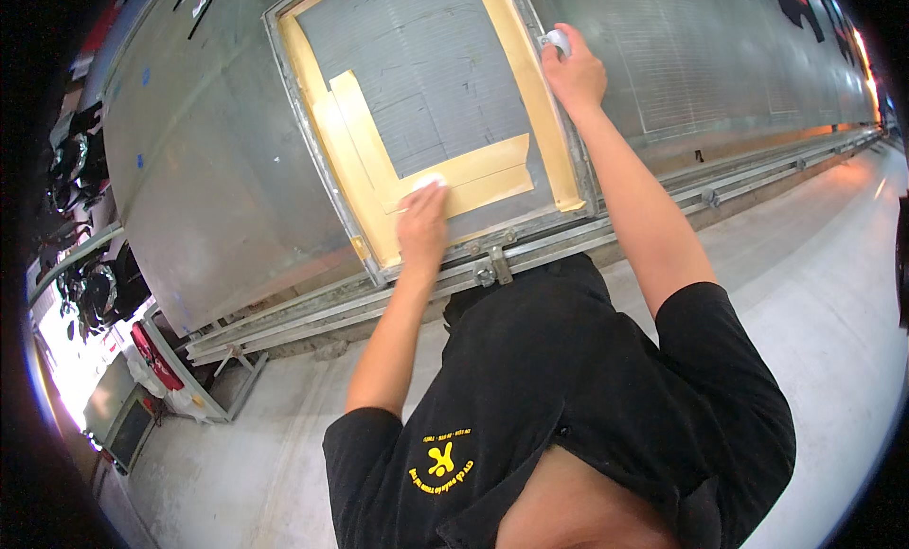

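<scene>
So we're standing at a big metal table (218, 170) that fills most of the view, dull grey sheet with a rail (663, 213) bolted along the near edge. The concrete floor (833, 265) under us is pale and smooth. Off to the left there's some dark gear and a red-and-white machine (151, 360), too warped by the lens for us to say what it really is.

Set into the table top is a framed screen (426, 66), grey mesh in a metal frame. Wide tan masking tape (473, 175) runs along the inside of the frame on the left, right and bottom, plus an L-shaped run that steps into the mesh.

Our left hand (422, 229) is laid flat, fingers together, pressing a small white pad or cloth (428, 182) onto the tape near the bottom of the screen. Our right hand (574, 71) is up at the right edge of the frame, curled round a small white object (556, 42), maybe a tape roll or a cap; most of it is hidden by the fingers. Just below the frame, a little metal clamp (494, 265) sits on the rail.
</scene>
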A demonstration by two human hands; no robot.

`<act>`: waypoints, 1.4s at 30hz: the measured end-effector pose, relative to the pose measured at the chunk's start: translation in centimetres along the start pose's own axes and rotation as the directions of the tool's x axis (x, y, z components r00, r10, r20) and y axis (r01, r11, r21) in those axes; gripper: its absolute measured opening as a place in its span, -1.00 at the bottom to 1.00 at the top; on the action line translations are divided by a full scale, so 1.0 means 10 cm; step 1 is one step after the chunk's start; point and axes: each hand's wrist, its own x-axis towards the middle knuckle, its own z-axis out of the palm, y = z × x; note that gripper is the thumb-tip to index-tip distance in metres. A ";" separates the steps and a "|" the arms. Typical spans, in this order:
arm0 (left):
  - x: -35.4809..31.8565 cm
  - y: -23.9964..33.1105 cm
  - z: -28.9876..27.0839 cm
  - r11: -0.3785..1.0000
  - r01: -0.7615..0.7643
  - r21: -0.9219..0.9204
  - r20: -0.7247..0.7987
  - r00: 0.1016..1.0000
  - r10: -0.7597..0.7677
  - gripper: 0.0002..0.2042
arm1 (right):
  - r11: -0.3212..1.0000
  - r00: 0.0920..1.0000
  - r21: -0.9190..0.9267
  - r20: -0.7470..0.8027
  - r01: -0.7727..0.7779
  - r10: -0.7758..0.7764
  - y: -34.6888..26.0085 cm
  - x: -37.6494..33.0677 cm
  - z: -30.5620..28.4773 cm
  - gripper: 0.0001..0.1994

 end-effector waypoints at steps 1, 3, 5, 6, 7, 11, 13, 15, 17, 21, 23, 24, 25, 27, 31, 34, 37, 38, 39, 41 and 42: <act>0.08 0.17 0.16 0.997 -0.062 -0.053 0.015 0.998 0.063 -0.78 | 1.000 1.000 -0.017 -0.009 0.005 -0.005 -0.04 0.00 0.02 -0.58; 0.24 0.57 0.43 0.977 -0.087 -0.195 0.076 0.992 0.103 -0.69 | 0.998 0.998 -0.018 -0.004 0.056 -0.056 -0.08 0.02 0.06 -0.57; 0.28 0.73 0.45 0.964 -0.036 -0.264 0.140 0.987 0.075 -0.67 | 0.997 0.997 -0.027 0.012 0.075 -0.075 -0.01 0.00 0.06 -0.57; 0.30 0.75 0.42 0.956 -0.010 -0.294 0.167 0.984 0.062 -0.66 | 0.997 0.997 -0.029 0.015 0.075 -0.074 0.02 0.01 0.06 -0.57; 0.22 0.64 0.32 0.971 0.005 -0.237 0.146 0.989 0.031 -0.68 | 0.998 0.998 -0.022 0.017 0.066 -0.066 0.02 0.00 0.04 -0.56; -0.26 -0.25 -0.38 0.987 0.157 0.021 0.019 0.987 -0.157 -0.71 | 1.000 1.000 -0.019 0.011 0.014 -0.014 -0.04 -0.01 -0.01 -0.56; -0.35 -0.37 -0.49 0.968 0.241 0.071 -0.053 0.970 -0.238 -0.71 | 0.999 1.000 -0.043 0.012 0.012 -0.012 -0.11 0.00 0.01 -0.56; -0.40 -0.35 -0.48 0.946 0.257 0.195 -0.036 0.966 -0.255 -0.70 | 0.998 1.000 -0.069 0.027 0.003 -0.001 -0.08 -0.07 0.01 -0.56; -0.30 -0.40 -0.43 0.966 0.218 0.136 0.006 0.975 -0.221 -0.71 | 0.998 1.000 -0.064 0.014 0.011 -0.010 -0.10 -0.03 0.01 -0.56; 0.66 -0.89 -0.40 0.969 0.209 0.129 -0.105 0.975 -0.196 -0.78 | 0.995 1.000 -0.096 0.005 -0.006 0.006 -0.12 -0.05 0.01 -0.55; 1.17 -1.18 -0.41 0.969 0.198 0.149 -0.204 0.965 -0.165 -0.79 | 0.996 1.000 -0.086 0.011 0.026 -0.025 -0.17 -0.05 0.03 -0.55; 1.19 -1.13 -0.43 0.952 0.277 0.128 -0.135 0.956 -0.260 -0.79 | 0.995 1.000 -0.094 0.014 0.029 -0.027 -0.14 -0.08 0.03 -0.56; 1.22 -1.06 -0.46 0.928 0.354 0.116 -0.068 0.935 -0.348 -0.80 | 0.995 0.999 -0.097 0.015 0.033 -0.032 -0.10 -0.08 0.03 -0.56; 1.03 -0.99 -0.39 0.954 0.265 0.143 -0.093 0.963 -0.253 -0.80 | 0.996 1.000 -0.080 0.010 0.025 -0.024 -0.08 -0.02 0.02 -0.56; 0.21 -0.72 -0.36 0.982 0.125 0.143 -0.047 0.992 -0.119 -0.76 | 0.999 1.000 -0.049 0.002 -0.018 0.018 -0.05 -0.03 -0.03 -0.56; 0.68 -0.84 -0.43 0.969 0.243 0.043 -0.098 0.966 -0.238 -0.76 | 0.996 1.000 -0.083 -0.015 0.016 -0.018 -0.17 -0.02 -0.12 -0.55; 1.10 -1.14 -0.38 0.937 0.338 0.088 -0.275 0.913 -0.303 -0.79 | 0.996 0.996 0.046 0.039 0.073 -0.074 -0.19 -0.04 -0.03 -0.52; 1.10 -1.11 -0.34 0.918 0.391 0.067 -0.327 0.878 -0.350 -0.80 | 0.992 0.995 0.096 0.050 0.082 -0.087 -0.21 -0.07 -0.05 -0.48; 1.00 -1.07 -0.33 0.894 0.442 0.080 -0.217 0.883 -0.417 -0.81 | 0.991 0.988 0.133 0.147 0.022 -0.042 -0.21 -0.08 -0.12 -0.42; 0.59 -0.79 -0.29 0.955 0.296 0.036 -0.251 0.927 -0.278 -0.84 | 0.942 0.990 0.336 0.135 -0.009 -0.038 0.07 -0.09 -0.17 -0.34; 0.36 -0.61 -0.31 0.958 0.254 0.137 -0.168 0.959 -0.230 -0.78 | 0.916 0.993 0.400 0.120 -0.037 -0.012 0.39 -0.13 -0.13 -0.33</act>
